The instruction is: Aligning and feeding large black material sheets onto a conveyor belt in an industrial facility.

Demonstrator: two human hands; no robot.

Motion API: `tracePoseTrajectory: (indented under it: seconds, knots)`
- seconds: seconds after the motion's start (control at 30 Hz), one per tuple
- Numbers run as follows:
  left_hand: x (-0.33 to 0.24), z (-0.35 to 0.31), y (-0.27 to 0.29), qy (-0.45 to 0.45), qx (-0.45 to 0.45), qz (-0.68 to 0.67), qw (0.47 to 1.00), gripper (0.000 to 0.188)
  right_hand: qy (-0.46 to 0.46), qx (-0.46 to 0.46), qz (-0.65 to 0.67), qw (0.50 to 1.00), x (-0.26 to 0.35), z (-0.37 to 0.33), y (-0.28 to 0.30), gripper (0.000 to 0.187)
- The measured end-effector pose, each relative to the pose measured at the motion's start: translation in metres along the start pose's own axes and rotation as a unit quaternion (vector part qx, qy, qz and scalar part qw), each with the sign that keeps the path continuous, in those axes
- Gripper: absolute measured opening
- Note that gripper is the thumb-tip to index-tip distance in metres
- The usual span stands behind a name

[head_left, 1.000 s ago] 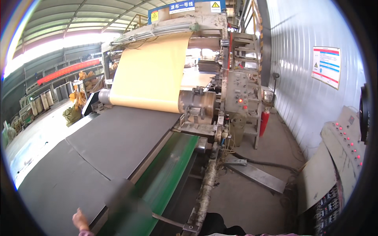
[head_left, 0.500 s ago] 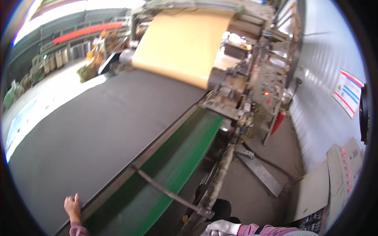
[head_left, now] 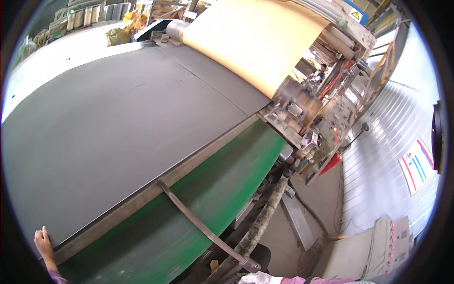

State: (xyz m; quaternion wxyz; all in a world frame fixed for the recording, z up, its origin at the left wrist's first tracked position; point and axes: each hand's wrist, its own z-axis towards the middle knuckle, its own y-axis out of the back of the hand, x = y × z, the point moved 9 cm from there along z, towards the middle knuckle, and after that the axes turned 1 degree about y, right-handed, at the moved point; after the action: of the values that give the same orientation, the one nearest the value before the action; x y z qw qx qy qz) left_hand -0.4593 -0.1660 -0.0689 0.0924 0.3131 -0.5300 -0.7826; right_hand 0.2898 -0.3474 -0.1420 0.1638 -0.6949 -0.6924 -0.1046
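My left hand [head_left: 43, 244], bare, lies at the near left by the long edge of a wide dark grey sheet [head_left: 113, 128]. Its fingers point forward, partly stretched, and nothing shows in them. At the bottom edge is my right hand [head_left: 257, 278] in a pale glove, close to the lower end of a metal bar [head_left: 198, 222]. The picture's border cuts this hand off, so its grip is hidden. The bar slants across a green belt [head_left: 189, 227] up to the metal rail [head_left: 146, 194] along the sheet. A yellowish sheet [head_left: 250, 42] rises from a roller beyond the grey one.
Machine parts and a panel with a red light [head_left: 335, 128] stand at the far right. A rough pipe [head_left: 260, 222] runs beside the belt. Nearer, a control cabinet [head_left: 350, 251] has red lights. Another person [head_left: 319, 73] is visible behind the machine.
The view has turned, and the machine sits farther right and higher. My left hand appears farther left, still by the sheet's edge. A crosswise line now shows on the grey sheet near the roller.
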Motion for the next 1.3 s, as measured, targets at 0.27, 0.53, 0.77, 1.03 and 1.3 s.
tracePoseTrajectory:
  seconds: [0.27, 0.53, 0.77, 1.03, 1.3]
  knots:
    - [-0.214, -0.049, -0.014, -0.168, 0.020, -0.082, 0.982, 0.025, 0.010, 0.008, -0.011, 1.000, -0.002, 0.006, 0.010, 0.025]
    - [-0.350, -0.062, -0.056, -0.232, 0.043, -0.054, 0.970, 0.033, 0.028, 0.030, 0.029, 0.999, -0.005, 0.006, 0.010, 0.023]
    - [-0.459, -0.067, -0.107, -0.278, 0.088, -0.049, 0.955, 0.047, 0.033, 0.031, 0.051, 0.998, -0.001, 0.001, 0.011, 0.021]
    - [-0.544, -0.077, -0.151, -0.269, 0.309, -0.188, 0.893, 0.058, 0.077, 0.060, 0.031, 0.995, 0.007, -0.001, 0.008, 0.024]
    - [-0.335, -0.075, -0.087, -0.357, 0.098, 0.139, 0.919, 0.031, 0.147, 0.065, 0.050, 0.986, -0.007, -0.002, 0.010, 0.023]
